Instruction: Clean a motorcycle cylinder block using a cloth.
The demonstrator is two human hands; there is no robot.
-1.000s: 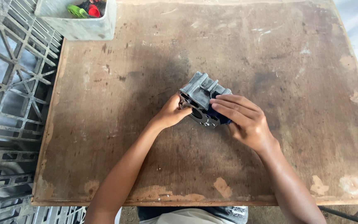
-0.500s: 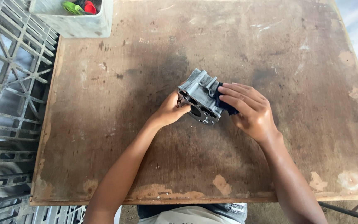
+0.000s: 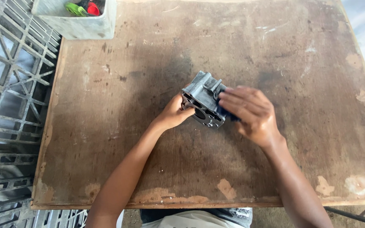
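Plywood tabletop (image 3: 106, 126), brown and badly worn, fills most of the view; its middle is darkened by a greasy stain, and pale patches of chipped veneer show along the near edge and the right side. Grey plastic crates (image 3: 9, 105) with open lattice walls stand stacked against the table's left side. At the far left corner sits a pale rectangular tub (image 3: 81, 26), holding 2 small bright items, 1 green (image 3: 75, 9) and 1 red (image 3: 93, 8).

Near the table's centre, on the dark stain, a grey cast-metal part (image 3: 202, 98) with round openings in its face is tilted up off the wood. Right hand (image 3: 250, 115) is laid flat against its right side, fingers extended and pressing a dark blue cloth (image 3: 224, 110) onto the metal. Left hand (image 3: 175, 113) pinches the part's lower left edge, fingers curled closed around it.
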